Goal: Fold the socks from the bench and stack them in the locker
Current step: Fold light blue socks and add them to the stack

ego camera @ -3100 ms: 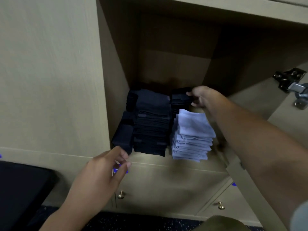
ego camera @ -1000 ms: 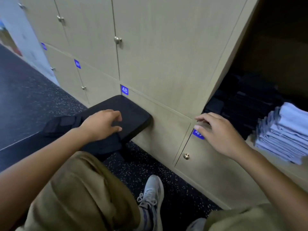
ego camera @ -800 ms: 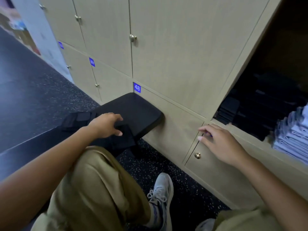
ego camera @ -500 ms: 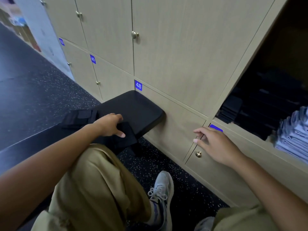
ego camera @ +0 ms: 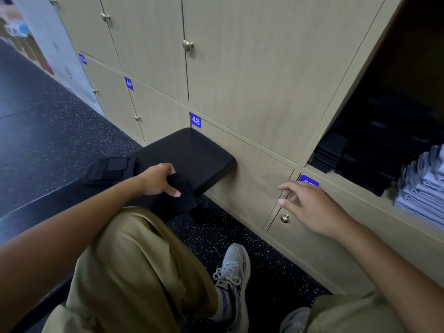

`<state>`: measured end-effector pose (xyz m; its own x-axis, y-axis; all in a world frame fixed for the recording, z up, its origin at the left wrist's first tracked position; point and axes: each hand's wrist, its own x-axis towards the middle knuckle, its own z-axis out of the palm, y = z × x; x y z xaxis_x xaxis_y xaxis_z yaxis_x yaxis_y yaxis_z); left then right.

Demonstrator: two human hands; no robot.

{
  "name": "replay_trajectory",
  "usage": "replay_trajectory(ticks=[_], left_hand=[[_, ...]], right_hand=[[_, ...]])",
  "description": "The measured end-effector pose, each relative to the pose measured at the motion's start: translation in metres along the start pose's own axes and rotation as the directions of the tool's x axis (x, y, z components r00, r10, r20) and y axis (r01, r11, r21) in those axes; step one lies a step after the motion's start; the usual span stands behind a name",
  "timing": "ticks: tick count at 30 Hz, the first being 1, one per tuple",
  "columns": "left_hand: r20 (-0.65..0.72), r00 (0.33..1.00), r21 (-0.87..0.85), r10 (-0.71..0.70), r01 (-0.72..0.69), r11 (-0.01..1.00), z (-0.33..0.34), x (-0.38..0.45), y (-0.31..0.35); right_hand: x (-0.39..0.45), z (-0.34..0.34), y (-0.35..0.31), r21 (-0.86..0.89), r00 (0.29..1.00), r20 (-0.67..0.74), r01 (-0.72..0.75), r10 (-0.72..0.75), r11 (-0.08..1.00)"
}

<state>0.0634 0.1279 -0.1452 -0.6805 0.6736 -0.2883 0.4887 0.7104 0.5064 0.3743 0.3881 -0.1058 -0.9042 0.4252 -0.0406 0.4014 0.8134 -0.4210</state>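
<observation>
So the left hand (ego camera: 156, 180) is gripping a black sock (ego camera: 181, 194) at the near end of the bench (ego camera: 192, 150), thumb on top and fingers curled round its upper edge; the sock is hanging partly off the bench's front edge over the knee, long axis running roughly from the grip down and to the right, toward the locker (ego camera: 389, 131); a few more dark socks (ego camera: 108, 168) are lying just beyond the wrist. The right hand (ego camera: 310, 205) is hovering loose and holding nothing, fingers relaxed, just beside the drawer knob (ego camera: 285, 218); it's clearly the nearer one to the open locker, where black stacks (ego camera: 360, 155) and a pale blue stack (ego camera: 422, 191) are sitting side by side. Readable stuff: blue door tags saying 48 (ego camera: 195, 120) and 49 (ego camera: 128, 83); the tag behind the right hand is half covered, can't read it.
</observation>
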Motion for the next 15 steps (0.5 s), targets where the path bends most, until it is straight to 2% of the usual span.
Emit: replay_trajectory(ticks=[4, 8, 11, 15], left_hand=[[-0.091, 0.995, -0.231, 0.033, -0.054, 0.972, 0.000, -0.011, 0.022], [-0.227, 0.961, -0.374, 0.156, -0.234, 0.897, -0.002, -0.031, 0.069], [-0.347, 0.904, -0.385, 0.250, -0.381, 0.841, 0.006, -0.044, 0.105], [-0.524, 0.762, -0.230, 0.380, -0.556, 0.799, 0.027, -0.062, 0.152]], right_hand=[[-0.003, -0.005, -0.006, 0.101, 1.000, -0.004, -0.010, 0.011, 0.995], [-0.008, -0.015, -0.022, 0.374, 1.000, 0.013, -0.030, 0.027, 0.927], [-0.012, -0.024, -0.035, 0.663, 0.998, 0.065, -0.051, 0.011, 0.747], [-0.016, -0.034, -0.040, 0.858, 0.992, 0.119, -0.123, 0.039, 0.499]])
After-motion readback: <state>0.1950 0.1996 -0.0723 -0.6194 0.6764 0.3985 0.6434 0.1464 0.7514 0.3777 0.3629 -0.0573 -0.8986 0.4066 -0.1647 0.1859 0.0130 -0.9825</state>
